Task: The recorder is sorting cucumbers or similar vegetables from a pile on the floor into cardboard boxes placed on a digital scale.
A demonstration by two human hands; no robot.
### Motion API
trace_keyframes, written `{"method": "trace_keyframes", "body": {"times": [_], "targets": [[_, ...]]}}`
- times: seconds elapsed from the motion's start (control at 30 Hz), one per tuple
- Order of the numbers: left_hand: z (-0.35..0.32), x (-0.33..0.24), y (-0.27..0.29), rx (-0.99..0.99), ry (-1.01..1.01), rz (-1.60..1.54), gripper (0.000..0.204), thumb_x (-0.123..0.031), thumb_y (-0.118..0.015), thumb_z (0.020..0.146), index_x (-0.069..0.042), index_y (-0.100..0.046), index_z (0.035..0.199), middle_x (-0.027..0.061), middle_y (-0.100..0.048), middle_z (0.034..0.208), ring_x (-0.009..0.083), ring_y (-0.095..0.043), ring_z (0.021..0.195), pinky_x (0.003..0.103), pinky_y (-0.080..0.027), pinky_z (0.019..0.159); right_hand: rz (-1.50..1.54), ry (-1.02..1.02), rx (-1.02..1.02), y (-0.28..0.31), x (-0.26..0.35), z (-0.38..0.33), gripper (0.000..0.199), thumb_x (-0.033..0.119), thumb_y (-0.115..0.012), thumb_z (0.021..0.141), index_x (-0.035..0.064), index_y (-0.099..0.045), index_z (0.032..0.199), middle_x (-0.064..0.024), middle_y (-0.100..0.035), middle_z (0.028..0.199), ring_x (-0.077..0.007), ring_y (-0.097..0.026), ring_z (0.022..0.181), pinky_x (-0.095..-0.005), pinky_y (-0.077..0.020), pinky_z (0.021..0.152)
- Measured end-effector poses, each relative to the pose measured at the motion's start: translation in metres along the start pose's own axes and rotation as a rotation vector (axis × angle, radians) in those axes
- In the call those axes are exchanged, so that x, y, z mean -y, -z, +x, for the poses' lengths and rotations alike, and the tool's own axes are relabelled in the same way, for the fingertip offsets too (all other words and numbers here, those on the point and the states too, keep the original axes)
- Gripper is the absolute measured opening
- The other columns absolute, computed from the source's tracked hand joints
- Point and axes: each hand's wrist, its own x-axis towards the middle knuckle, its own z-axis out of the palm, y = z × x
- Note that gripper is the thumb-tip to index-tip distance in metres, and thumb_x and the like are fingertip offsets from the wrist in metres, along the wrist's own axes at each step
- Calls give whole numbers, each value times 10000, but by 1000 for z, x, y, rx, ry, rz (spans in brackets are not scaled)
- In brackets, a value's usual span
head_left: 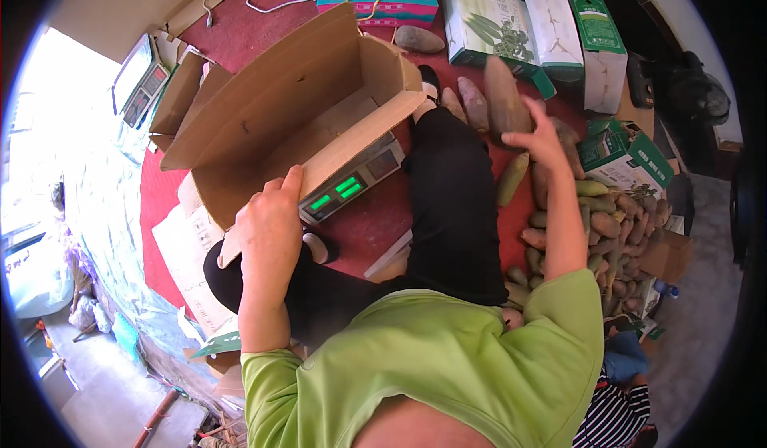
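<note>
An open brown cardboard box [264,120] rests tilted on a digital scale [351,186] with lit green digits. My left hand [272,220] is closed on the box's near flap, fingers over its edge; the thumb is hidden. Beyond my outstretched leg, my right hand [545,138] has its thumb and fingers around the lower end of a large brown sweet potato [502,93]. Paler sweet potatoes [474,103] lie just left of it, and a greenish long root [512,178] lies below. The box's visible inner floor holds nothing.
A heap of roots [619,236] spreads at right, beside an open green carton [627,156]. Printed cartons [487,17] stand at the back, near a lone root [419,39]. A second scale [144,85] is far left. Another person in stripes [615,408] is lower right.
</note>
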Motion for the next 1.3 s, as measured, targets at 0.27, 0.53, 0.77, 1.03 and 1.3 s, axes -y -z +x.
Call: {"method": "trace_keyframes", "body": {"times": [0.27, 0.53, 0.77, 1.03, 1.3], "targets": [[-2, 5, 2, 57, -21, 51, 433, 23, -508, 778, -137, -601, 1170, 130, -644, 880, 326, -642, 829, 442, -499, 712, -448, 790, 252, -41, 207, 25, 796, 151, -767, 547, 66, -499, 1291, -128, -556, 1182, -289, -502, 1155, -356, -389, 1000], [-8, 5, -9, -22, -127, 130, 355, -25, -533, 801, -116, -572, 1143, 88, -636, 907, 272, -644, 824, 385, -523, 674, -1078, 692, 638, -184, 240, 47, 825, 260, -847, 524, 132, -542, 1280, -146, -556, 1221, -356, -490, 1167, -445, -463, 938], [-9, 4, -10, -25, -135, 138, 407, -17, -512, 812, -95, -571, 1207, 93, -642, 988, 270, -636, 838, 381, -520, 700, -1377, 517, 801, -251, 210, 70, 598, 182, -836, 592, 113, -658, 1158, -101, -578, 1262, -319, -474, 1219, -420, -470, 946], [-5, 5, -7, 9, -92, 116, 448, 3, -530, 791, -139, -591, 1211, 58, -653, 1038, 263, -633, 915, 403, -514, 740, -1337, 578, 775, -249, 199, 83, 418, 161, -710, 736, 121, -665, 1150, -75, -679, 1088, -270, -643, 989, -401, -499, 877], [2, 3, -14, 12, -61, 101, 474, 28, -515, 787, -169, -605, 1209, 77, -656, 1044, 276, -632, 929, 409, -507, 744, -244, 634, 367, -99, 187, 71, 410, 204, -673, 763, 87, -630, 1154, -120, -668, 1075, -239, -639, 967, -351, -507, 825]]}}
